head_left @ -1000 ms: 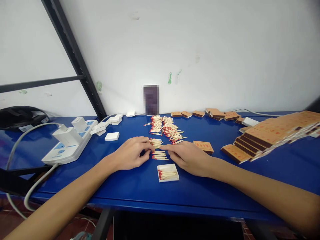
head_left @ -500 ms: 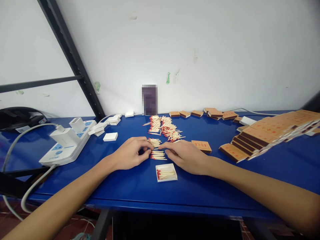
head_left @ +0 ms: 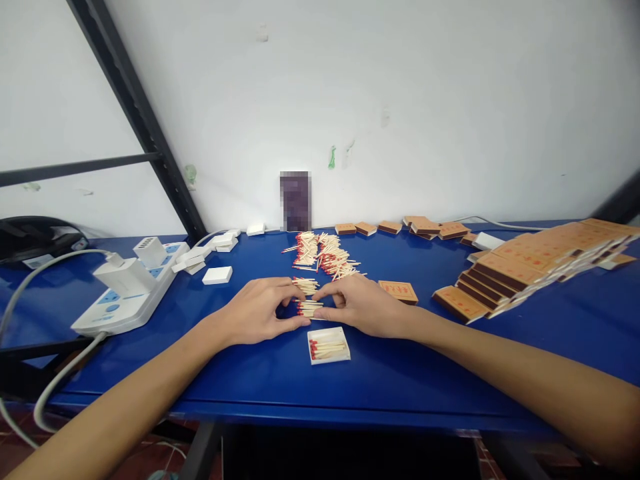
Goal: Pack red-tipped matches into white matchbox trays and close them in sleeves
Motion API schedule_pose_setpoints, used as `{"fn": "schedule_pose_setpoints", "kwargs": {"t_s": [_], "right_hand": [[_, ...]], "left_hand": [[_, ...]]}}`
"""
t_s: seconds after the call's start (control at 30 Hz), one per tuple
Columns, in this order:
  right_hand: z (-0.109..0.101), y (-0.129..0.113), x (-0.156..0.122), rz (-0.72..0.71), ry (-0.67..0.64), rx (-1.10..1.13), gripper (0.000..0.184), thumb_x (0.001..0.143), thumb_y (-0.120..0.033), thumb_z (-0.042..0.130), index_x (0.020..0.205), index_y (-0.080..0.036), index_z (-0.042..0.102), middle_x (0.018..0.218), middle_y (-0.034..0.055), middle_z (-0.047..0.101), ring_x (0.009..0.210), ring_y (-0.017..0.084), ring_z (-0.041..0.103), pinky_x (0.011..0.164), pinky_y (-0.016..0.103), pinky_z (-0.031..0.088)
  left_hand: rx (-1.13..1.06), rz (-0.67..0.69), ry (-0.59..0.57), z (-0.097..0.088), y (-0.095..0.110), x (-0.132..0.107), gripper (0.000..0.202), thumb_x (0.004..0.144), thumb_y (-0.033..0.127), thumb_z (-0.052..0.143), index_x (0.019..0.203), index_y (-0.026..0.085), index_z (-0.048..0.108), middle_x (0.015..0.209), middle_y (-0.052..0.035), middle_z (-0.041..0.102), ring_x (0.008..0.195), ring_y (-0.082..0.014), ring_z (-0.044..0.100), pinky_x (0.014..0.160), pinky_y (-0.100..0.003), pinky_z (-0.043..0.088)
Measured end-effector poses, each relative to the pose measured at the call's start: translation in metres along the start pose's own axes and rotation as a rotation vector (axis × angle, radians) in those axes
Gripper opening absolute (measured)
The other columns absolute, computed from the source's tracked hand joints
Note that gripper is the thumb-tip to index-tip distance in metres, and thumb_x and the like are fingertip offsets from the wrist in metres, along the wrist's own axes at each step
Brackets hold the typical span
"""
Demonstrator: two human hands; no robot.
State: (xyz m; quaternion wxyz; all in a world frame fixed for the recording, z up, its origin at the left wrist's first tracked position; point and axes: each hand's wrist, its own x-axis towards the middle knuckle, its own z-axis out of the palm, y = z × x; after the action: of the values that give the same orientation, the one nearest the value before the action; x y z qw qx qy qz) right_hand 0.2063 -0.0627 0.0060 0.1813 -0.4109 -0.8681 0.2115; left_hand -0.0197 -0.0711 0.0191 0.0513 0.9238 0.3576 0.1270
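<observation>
My left hand (head_left: pixel 257 310) curls its thumb and index finger around the red-headed ends of a small row of matchsticks (head_left: pixel 310 307) on the blue table. From the other side, my right hand (head_left: pixel 363 307) closes its thumb and index finger on the plain ends of the same row. Just beyond lies another small group of matchsticks (head_left: pixel 305 286). Nearer to me sits a white matchbox tray (head_left: pixel 329 358), partly filled with matchsticks whose red heads point left. A closed matchbox (head_left: pixel 399 292) lies beside my right hand, partly hidden by it.
Two larger heaps of matchsticks (head_left: pixel 307 250) lie farther back. Stacked matchboxes (head_left: pixel 520 257) spread over the right side, with several more along the wall. White trays (head_left: pixel 217 275) and a power strip (head_left: pixel 127 300) with cables are at the left. A dark pixelated rectangle (head_left: pixel 296 200) stands at the wall.
My left thumb has moved toward me, along the near side of the row. My right thumb has come left onto the matchsticks' ends. The whole view has shifted slightly.
</observation>
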Motion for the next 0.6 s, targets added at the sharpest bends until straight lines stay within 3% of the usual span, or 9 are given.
{"fn": "schedule_pose_setpoints", "kwargs": {"t_s": [0.13, 0.3, 0.6], "right_hand": [[0.0003, -0.0027, -0.0016, -0.011, 0.034, 0.018, 0.028, 0.087, -0.044, 0.059, 0.097, -0.023, 0.075, 0.054, -0.0057, 0.046, 0.05, 0.009, 0.036, 0.052, 0.024, 0.023], [-0.0025, -0.0078, -0.0058, -0.073, -0.02, 0.013, 0.028, 0.089, -0.042, 0.057, 0.093, -0.02, 0.075, 0.05, -0.0066, 0.043, 0.048, 0.008, 0.035, 0.052, 0.024, 0.024], [-0.0047, -0.0088, 0.0001, -0.052, -0.054, 0.026, 0.025, 0.089, -0.037, 0.058, 0.092, -0.019, 0.075, 0.052, -0.0061, 0.044, 0.048, 0.008, 0.036, 0.052, 0.024, 0.024]], "left_hand": [[-0.018, -0.02, -0.037, -0.0012, 0.0033, 0.0016, 0.029, 0.091, 0.046, 0.053, 0.098, 0.02, 0.064, 0.072, 0.002, 0.058, 0.067, -0.014, 0.053, 0.073, -0.03, 0.036], [-0.045, -0.058, -0.051, 0.0012, 0.005, 0.001, 0.025, 0.093, 0.042, 0.05, 0.095, 0.022, 0.063, 0.058, 0.0042, 0.052, 0.064, -0.015, 0.05, 0.072, -0.03, 0.035], [-0.097, -0.065, -0.076, 0.0027, 0.0067, 0.0042, 0.018, 0.093, 0.034, 0.05, 0.088, 0.02, 0.06, 0.05, 0.0075, 0.045, 0.045, -0.0094, 0.041, 0.05, -0.024, 0.027]]}}
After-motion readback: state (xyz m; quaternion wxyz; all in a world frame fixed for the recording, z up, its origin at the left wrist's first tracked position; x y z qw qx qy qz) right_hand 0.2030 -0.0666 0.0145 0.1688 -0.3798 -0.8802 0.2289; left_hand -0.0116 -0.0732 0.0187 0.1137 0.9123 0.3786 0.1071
